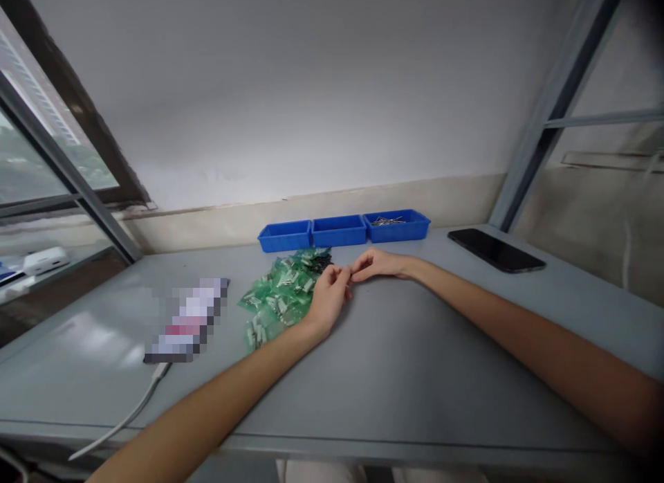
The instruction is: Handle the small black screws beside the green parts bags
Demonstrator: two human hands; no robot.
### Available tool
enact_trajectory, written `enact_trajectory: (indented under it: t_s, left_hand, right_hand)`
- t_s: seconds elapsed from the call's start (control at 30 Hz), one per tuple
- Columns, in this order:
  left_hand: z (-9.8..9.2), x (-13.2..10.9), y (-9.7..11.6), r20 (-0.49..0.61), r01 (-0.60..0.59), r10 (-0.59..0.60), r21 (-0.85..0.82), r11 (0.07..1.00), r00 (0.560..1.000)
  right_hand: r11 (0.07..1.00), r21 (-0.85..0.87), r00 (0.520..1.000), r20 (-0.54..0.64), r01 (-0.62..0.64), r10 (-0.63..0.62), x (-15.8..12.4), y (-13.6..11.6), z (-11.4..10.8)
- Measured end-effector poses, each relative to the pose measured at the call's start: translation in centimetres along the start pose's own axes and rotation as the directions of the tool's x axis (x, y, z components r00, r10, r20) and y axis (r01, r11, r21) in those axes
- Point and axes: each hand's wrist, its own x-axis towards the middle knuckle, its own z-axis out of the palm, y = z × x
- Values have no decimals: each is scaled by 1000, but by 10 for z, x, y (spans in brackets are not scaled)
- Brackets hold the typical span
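Note:
My left hand (332, 293) and my right hand (377, 263) meet at the fingertips above the grey table. Both are closed in a pinch, and whatever lies between the fingers is too small to make out. Just left of my left hand spreads a heap of green plastic bags (283, 299) with small pale and metallic pieces inside. Some dark small parts (321, 261) lie at the heap's far right edge, partly behind my left hand.
Three blue bins stand in a row by the wall; the right bin (409, 228) holds thin metal pieces (386, 221). A black phone (495, 249) lies at the right. At the left, a blurred-out phone-like device (191, 320) has a white cable (129, 417) running over the table's edge.

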Motion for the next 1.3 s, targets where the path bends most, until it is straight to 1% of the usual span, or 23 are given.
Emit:
enact_trajectory:
  t_s: [0.27, 0.37, 0.47, 0.57, 0.6, 0.67, 0.73, 0.8, 0.87, 0.93, 1.0, 1.03, 1.07, 1.1, 1.23, 1.3]
  left_hand:
    - [1, 1, -1, 1, -3, 3, -8, 1000, 1000]
    - [1, 0, -1, 5, -11, 11, 0, 1000, 1000]
    - [1, 1, -2, 10, -28, 28, 14, 1000, 1000]
    - [1, 2, -5, 11, -55, 55, 37, 998, 998]
    - [2, 2, -5, 11, -78, 77, 73, 994, 997]
    - [2, -1, -5, 34, -151, 147, 204, 967, 989]
    - [3, -7, -2, 110, -260, 236, 360, 896, 965]
    - [3, -14, 2, 236, -401, 327, 445, 801, 915]
    - [4, -22, 5, 386, -544, 392, 477, 690, 835]
    - [5, -28, 7, 529, -660, 405, 500, 561, 745]
    - [5, -31, 8, 625, -738, 400, 507, 445, 670]
    - [5, -32, 8, 649, -762, 403, 505, 406, 645]
    - [6, -33, 8, 658, -772, 407, 506, 384, 633]
    - [6, -33, 8, 658, -774, 409, 509, 377, 632]
    - [6, -33, 9, 638, -755, 406, 516, 405, 654]
    - [6, -33, 9, 637, -756, 410, 510, 411, 653]
  right_hand:
    - [997, 74, 997, -62, -37, 42, -1, 2, -3]
    - [993, 119, 996, -86, -18, 28, 1, 4, -4]
    - [989, 147, 989, -151, 32, -10, 4, 7, -3]
    - [984, 169, 966, -256, 61, -16, 8, 9, -2]
    - [981, 183, 956, -292, 68, -11, 9, 9, -2]
    - [973, 215, 935, -353, 80, 1, 10, 9, 0]
    - [970, 225, 915, -403, 93, 6, 12, 8, 1]
    - [976, 201, 894, -448, 83, 16, 13, 6, 3]
    - [987, 155, 884, -467, 39, 38, 15, 5, 6]
    - [995, 100, 892, -449, -11, 55, 16, 3, 8]
    - [998, 58, 911, -410, -30, 51, 17, 0, 9]
    - [998, 46, 919, -391, -33, 48, 17, -1, 9]
    - [999, 41, 925, -377, -34, 47, 17, -1, 9]
    - [998, 46, 927, -371, -34, 49, 17, -2, 8]
    - [990, 135, 916, -391, -44, 94, 14, 0, -1]
    - [990, 117, 906, -406, -76, 117, 12, 0, -9]
